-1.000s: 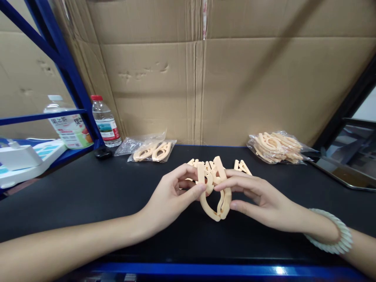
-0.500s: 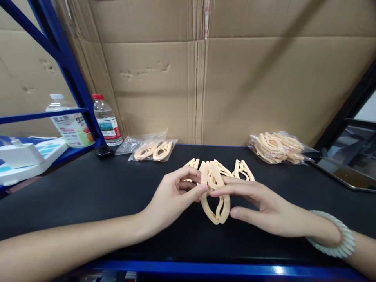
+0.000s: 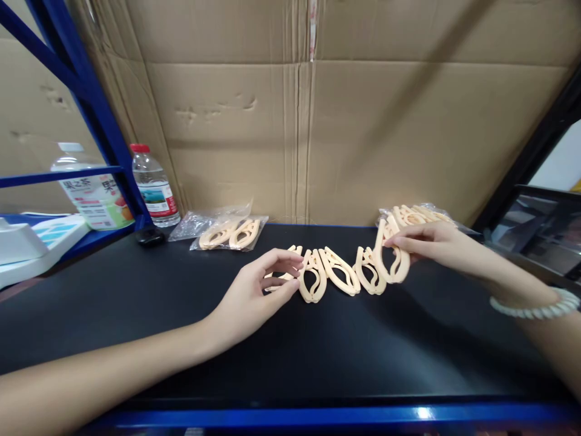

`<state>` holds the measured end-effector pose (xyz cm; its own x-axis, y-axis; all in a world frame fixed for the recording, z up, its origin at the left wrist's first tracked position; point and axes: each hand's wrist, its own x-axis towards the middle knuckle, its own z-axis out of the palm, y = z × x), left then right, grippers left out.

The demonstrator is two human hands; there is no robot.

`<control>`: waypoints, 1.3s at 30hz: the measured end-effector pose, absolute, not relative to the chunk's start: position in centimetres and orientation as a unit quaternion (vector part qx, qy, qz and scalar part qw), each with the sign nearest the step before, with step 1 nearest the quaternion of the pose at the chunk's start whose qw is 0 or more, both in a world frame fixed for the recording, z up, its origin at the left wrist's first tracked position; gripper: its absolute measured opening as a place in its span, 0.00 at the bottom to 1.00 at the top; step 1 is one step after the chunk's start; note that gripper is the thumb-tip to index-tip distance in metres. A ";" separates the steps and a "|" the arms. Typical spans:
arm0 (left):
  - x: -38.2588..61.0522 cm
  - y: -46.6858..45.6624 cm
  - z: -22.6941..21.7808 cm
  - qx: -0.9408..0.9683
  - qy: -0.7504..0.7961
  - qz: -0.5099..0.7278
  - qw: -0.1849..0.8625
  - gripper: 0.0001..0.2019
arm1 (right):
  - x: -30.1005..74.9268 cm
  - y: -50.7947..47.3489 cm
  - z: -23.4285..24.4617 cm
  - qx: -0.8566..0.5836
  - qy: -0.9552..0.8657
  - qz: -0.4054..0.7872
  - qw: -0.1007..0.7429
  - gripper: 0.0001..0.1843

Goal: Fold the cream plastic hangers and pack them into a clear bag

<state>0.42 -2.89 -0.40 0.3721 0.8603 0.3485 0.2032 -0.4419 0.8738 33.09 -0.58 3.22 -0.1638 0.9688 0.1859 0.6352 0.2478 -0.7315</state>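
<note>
Pinched in my right hand (image 3: pixel 433 245) is a beige folding hanger (image 3: pixel 384 264), folded up and raised at the right end of a row of similar ones. My left hand (image 3: pixel 249 297) hovers over the table with its fingers apart and nothing in them. It partly hides the leftmost hanger (image 3: pixel 293 249) of the row. Just right of my left fingertips lies another hanger (image 3: pixel 313 297). A slanted hanger (image 3: pixel 345 287) comes after it, then an upright one (image 3: pixel 373 289) close beside the held hanger.
On the black table (image 3: pixel 272 357), a clear bag (image 3: pixel 258 241) with two hangers lies at the back left. A fuller bag of hangers (image 3: pixel 408 213) is behind my right hand. A red-capped water bottle (image 3: pixel 157 194), a larger bottle (image 3: pixel 97 200) and a dark device (image 3: pixel 544 236) stand at the sides.
My right hand has carried the hanger from the front middle up to the right end of the row. The left hand has let go of it and moved slightly left.
</note>
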 end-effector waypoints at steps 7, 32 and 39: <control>0.5 -2.6 -0.6 0.772 0.366 0.377 0.357 0.11 | 35.1 1.8 1.0 -0.635 -0.699 0.264 0.196 0.18; 0.5 3.1 -2.0 0.908 0.412 0.031 0.069 0.36 | 25.7 2.3 -2.6 -0.519 -0.851 0.059 0.052 0.40; 0.0 6.6 -1.7 0.905 0.418 0.078 0.014 0.32 | 24.7 5.5 -1.1 -0.535 -0.834 0.032 0.129 0.40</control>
